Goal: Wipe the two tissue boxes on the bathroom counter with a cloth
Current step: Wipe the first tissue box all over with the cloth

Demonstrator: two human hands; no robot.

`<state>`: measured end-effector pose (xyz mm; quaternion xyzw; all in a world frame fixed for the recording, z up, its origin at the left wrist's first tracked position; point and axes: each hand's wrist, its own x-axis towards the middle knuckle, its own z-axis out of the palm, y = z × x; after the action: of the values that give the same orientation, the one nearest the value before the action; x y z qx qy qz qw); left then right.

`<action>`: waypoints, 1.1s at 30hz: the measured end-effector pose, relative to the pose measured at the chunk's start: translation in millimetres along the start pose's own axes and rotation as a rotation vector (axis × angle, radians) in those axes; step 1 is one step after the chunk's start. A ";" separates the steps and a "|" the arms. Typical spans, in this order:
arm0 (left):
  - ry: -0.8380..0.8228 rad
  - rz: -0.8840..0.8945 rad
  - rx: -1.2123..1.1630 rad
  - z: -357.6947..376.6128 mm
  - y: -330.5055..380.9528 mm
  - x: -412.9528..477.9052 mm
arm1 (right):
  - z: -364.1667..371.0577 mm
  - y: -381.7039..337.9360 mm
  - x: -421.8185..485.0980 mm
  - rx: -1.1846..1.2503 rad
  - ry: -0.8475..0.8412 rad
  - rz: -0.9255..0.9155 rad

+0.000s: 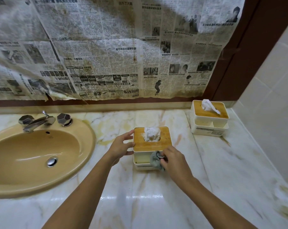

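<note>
A white tissue box with a wooden lid (pixel 163 140) stands in the middle of the marble counter, a tissue sticking out of its slot. My left hand (pixel 121 145) holds its left side, fingers and thumb round the lid's edge. My right hand (pixel 173 160) grips a bunched grey cloth (pixel 155 161) and presses it against the box's front face. A second tissue box of the same kind (pixel 209 120) sits at the back right corner, untouched.
A tan sink (pixel 32 162) with a chrome tap (pixel 39 122) fills the left of the counter (pixel 156 204). Stained newspaper (pixel 107 47) covers the wall behind. A tiled wall (pixel 275 113) bounds the right side.
</note>
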<state>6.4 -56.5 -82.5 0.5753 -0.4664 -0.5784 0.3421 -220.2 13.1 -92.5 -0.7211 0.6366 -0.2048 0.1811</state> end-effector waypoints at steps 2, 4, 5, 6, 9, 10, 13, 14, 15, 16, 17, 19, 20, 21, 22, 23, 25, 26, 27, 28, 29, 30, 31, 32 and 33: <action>-0.003 -0.002 0.002 -0.6 -0.4 0.6 | -5.0 -1.5 -0.4 0.010 -0.029 0.009; -0.001 -0.004 -0.003 -0.9 -0.4 0.6 | -12.2 -2.7 -3.4 0.076 -0.084 0.004; 0.000 -0.003 -0.005 -1.2 -0.6 0.7 | -15.0 -2.0 -4.3 0.089 -0.120 -0.006; -0.001 -0.002 -0.006 -1.6 -0.8 0.6 | -18.3 -1.7 -4.6 0.075 -0.155 -0.018; -0.006 0.002 -0.004 -1.9 -1.2 0.4 | -28.4 1.7 -1.4 -0.009 -0.095 -0.063; -0.008 0.003 -0.005 -2.3 -1.5 0.8 | -34.6 1.9 0.1 -0.038 -0.057 -0.060; -0.012 0.000 -0.011 -3.0 -2.1 1.6 | -55.5 3.0 4.5 -0.107 0.058 -0.094; -0.013 -0.001 -0.013 -3.1 -2.4 1.9 | -62.5 2.4 5.7 -0.121 0.082 -0.120; -0.014 -0.001 -0.015 -3.1 -2.8 2.1 | -69.3 1.2 6.6 -0.123 0.097 -0.147; -0.014 -0.002 -0.015 -3.4 -2.9 2.1 | -75.4 -0.1 8.2 -0.098 0.091 -0.163; -0.014 -0.002 -0.015 -3.6 -2.9 2.2 | -81.7 -2.6 9.4 -0.045 0.074 -0.165; -0.018 -0.005 -0.015 -3.9 -2.8 2.2 | -91.4 -5.6 11.9 0.095 0.016 -0.133; -0.021 -0.007 -0.014 -3.7 -2.5 2.3 | -94.9 -6.2 13.7 0.143 -0.014 -0.114; -0.022 -0.008 -0.013 -3.8 -2.4 2.3 | -97.1 -6.6 15.3 0.175 -0.038 -0.104; -0.023 -0.010 -0.012 -3.8 -2.1 2.4 | -96.8 -5.6 17.0 0.197 -0.059 -0.095; -0.024 -0.011 -0.010 -4.0 -1.8 2.2 | -95.0 -4.9 18.1 0.215 -0.073 -0.084; -0.024 -0.012 -0.010 -4.1 -1.7 2.1 | -87.3 -1.5 20.3 0.235 -0.090 -0.031; -0.024 -0.012 -0.010 -4.2 -1.9 2.2 | -82.4 0.7 21.2 0.252 -0.099 0.005; -0.024 -0.012 -0.010 -4.1 -1.9 2.3 | -76.9 3.3 22.0 0.280 -0.111 0.046; -0.024 -0.013 -0.010 -4.2 -1.9 2.1 | -72.7 5.4 22.2 0.313 -0.131 0.100; -0.024 -0.013 -0.012 -4.3 -1.9 2.1 | -69.2 7.0 22.2 0.370 -0.152 0.165; -0.024 -0.013 -0.014 -4.3 -1.9 2.3 | -66.9 7.8 21.8 0.428 -0.179 0.240; -0.025 -0.012 -0.014 -4.5 -2.1 2.5 | -64.8 8.0 20.8 0.483 -0.203 0.309; -0.026 -0.011 -0.012 -4.4 -2.0 2.4 | -63.6 8.6 19.7 0.499 -0.222 0.345; -0.026 -0.011 -0.010 -4.4 -2.1 2.3 | -62.6 9.2 18.6 0.490 -0.222 0.347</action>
<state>10.7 -58.6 -84.8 0.5685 -0.4647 -0.5901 0.3356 -258.9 -6.5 -42.8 -0.5545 0.6584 -0.2382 0.4497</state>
